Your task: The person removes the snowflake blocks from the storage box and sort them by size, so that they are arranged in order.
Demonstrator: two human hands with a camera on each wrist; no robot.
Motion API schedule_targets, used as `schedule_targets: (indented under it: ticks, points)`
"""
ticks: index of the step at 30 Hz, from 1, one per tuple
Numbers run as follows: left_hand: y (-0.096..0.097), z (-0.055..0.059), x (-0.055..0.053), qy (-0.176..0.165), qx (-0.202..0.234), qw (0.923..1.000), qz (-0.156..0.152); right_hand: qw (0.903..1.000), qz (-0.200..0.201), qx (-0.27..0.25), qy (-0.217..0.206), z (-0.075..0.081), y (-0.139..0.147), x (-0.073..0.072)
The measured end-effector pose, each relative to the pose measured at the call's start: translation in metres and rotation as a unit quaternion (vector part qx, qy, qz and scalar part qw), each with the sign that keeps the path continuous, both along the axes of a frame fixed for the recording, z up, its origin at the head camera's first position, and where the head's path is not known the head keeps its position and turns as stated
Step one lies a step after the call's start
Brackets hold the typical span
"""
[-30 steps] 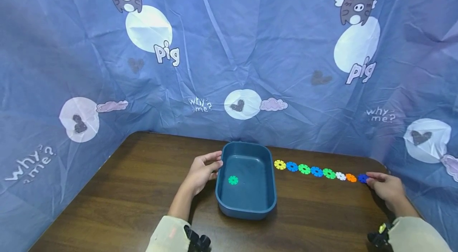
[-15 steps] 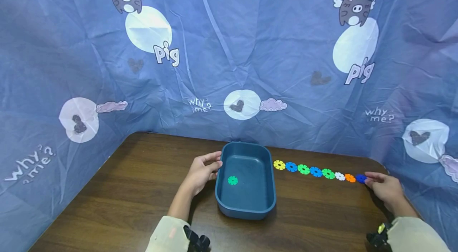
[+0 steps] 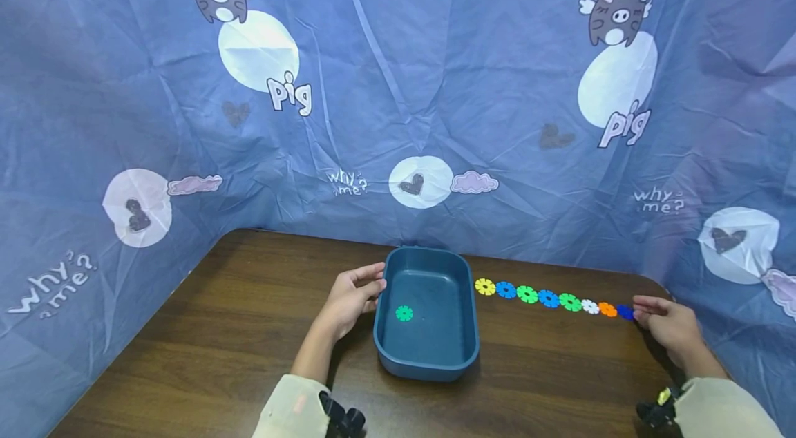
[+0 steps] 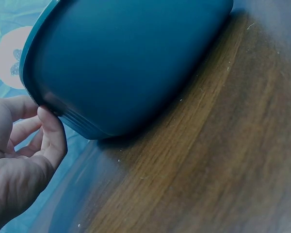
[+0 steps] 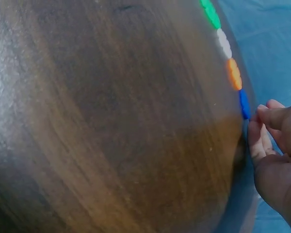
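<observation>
A dark teal plastic bin (image 3: 425, 372) stands on the brown table, with one green notched disc (image 3: 404, 313) lying inside it. My left hand (image 3: 348, 300) holds the bin's left side near the rim; its thumb presses the wall in the left wrist view, where the index fingertip is partly hidden. To the right of the bin runs a row of flat notched discs: yellow (image 3: 485, 287), blue (image 3: 548, 298), green (image 3: 569, 302), white (image 3: 589, 307), orange (image 3: 607, 309) and others. At the row's right end my right hand (image 3: 671, 327) pinches the edge of a dark blue disc (image 3: 624, 312).
The wooden table (image 3: 249, 341) has rounded far corners. A blue printed cloth (image 3: 348, 113) hangs behind it and along both sides. Dark camera mounts sit on both wrists, over pale sleeves (image 3: 292, 407).
My right hand has shifted slightly left with the dark blue disc, closing the small gap to the orange disc. The left hand and the bin have stayed put.
</observation>
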State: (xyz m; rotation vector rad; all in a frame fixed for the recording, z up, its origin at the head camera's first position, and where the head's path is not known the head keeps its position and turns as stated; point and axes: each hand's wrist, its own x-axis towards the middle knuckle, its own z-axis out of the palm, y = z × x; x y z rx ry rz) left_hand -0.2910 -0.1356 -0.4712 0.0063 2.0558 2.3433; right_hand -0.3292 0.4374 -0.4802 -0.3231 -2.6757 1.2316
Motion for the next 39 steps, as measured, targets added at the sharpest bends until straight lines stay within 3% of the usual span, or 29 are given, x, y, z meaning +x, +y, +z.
schedule_targets:
  ticks: [8, 17, 21, 33, 39]
  points:
    - [0.0, 0.0, 0.0, -0.001, 0.003, 1.0, 0.001, 0.9942, 0.088, 0.009, 0.061, 0.025, -0.022, -0.006]
    - [0.0, -0.001, 0.0, 0.001, 0.003, 1.0, -0.002, 0.9791, 0.171, 0.05, 0.099, 0.073, -0.084, -0.015]
    - [0.0, -0.001, 0.0, 0.005, 0.004, 1.0, -0.002, 0.9689, 0.216, 0.056, 0.106, 0.086, -0.112, -0.016]
    - [0.003, 0.0, 0.001, 0.001, 0.0, 1.0, -0.003, 0.9466, 0.301, 0.045, 0.106, 0.094, -0.188, -0.016]
    - [0.002, -0.001, 0.001, -0.004, 0.002, 1.0, 0.002, 0.9219, 0.367, 0.056, 0.109, 0.094, -0.235, -0.009]
